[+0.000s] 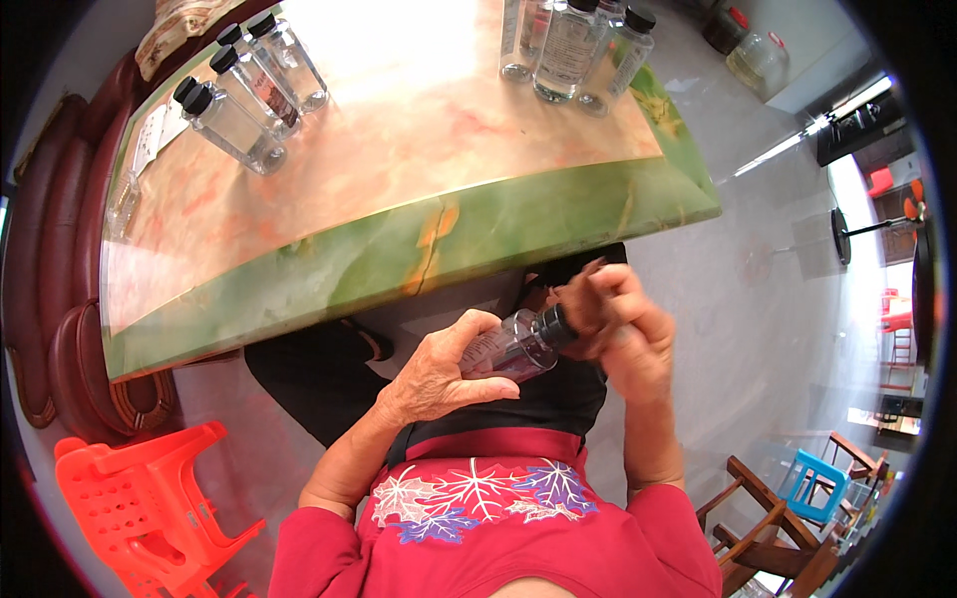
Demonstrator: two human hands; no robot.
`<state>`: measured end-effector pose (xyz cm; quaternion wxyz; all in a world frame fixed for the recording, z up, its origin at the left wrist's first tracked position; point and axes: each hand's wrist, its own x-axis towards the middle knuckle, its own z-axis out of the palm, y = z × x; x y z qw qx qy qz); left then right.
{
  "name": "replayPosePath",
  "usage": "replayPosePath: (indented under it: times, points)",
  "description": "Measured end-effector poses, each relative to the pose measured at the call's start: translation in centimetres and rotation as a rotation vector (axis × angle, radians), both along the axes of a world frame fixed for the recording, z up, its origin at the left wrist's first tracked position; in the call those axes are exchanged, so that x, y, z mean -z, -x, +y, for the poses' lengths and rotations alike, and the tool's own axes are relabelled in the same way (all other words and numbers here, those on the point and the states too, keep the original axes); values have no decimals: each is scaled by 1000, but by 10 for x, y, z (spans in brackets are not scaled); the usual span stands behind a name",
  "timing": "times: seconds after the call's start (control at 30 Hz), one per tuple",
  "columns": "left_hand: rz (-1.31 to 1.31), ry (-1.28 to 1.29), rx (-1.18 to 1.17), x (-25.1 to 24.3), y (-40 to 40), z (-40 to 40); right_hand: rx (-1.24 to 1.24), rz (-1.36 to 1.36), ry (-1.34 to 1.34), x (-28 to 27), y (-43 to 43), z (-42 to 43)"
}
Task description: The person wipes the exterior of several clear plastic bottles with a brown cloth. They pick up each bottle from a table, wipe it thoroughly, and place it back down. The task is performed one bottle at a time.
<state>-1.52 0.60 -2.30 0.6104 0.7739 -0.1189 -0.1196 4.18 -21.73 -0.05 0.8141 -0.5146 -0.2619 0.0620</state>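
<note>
A clear bottle point(516, 347) with a black cap and printed writing on its side is tilted over my lap. My left hand point(437, 370) is wrapped around its body. In my right hand point(639, 336) is a crumpled brown cloth point(587, 310), which lies up against the black cap point(555, 326). The right hand and the cloth are blurred. Both hands are off the near edge of the marble-patterned table point(463, 232). Part of the bottle's label is hidden by my left hand.
Several capped clear bottles point(232, 131) stand at the table's left, and several more point(572, 56) at its far right. A maroon leather sofa point(63, 217) borders the left side. Red plastic chair point(149, 501) at lower left; wooden chair point(770, 516) and blue stool point(815, 486) at lower right.
</note>
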Motion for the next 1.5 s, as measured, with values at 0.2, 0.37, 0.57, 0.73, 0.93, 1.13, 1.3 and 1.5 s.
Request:
replayPosePath:
  times: [0.2,0.37,0.57,0.73,0.93,1.13,1.3,1.5]
  points:
    - [-68,53,15,9,5,-2,-47,324,-27,12,16,20]
    - [-46,142,-67,8,9,-15,114,600,-169,18,16,31]
    - [129,466,-254,7,-3,-29,432,227,66,14,23,56]
    - [10,550,-241,-19,-25,-29,563,-464,537,16,14,77]
    - [333,1018,-457,-11,-28,-25,500,-721,701,14,35,72]
    - [292,1170,-657,-23,-39,-29,263,-299,301,31,54,66]
    - [-111,1180,-623,-12,-39,-45,265,224,-92,27,35,85]
    - [-389,957,-623,-12,-34,-44,-32,1055,-498,11,26,96]
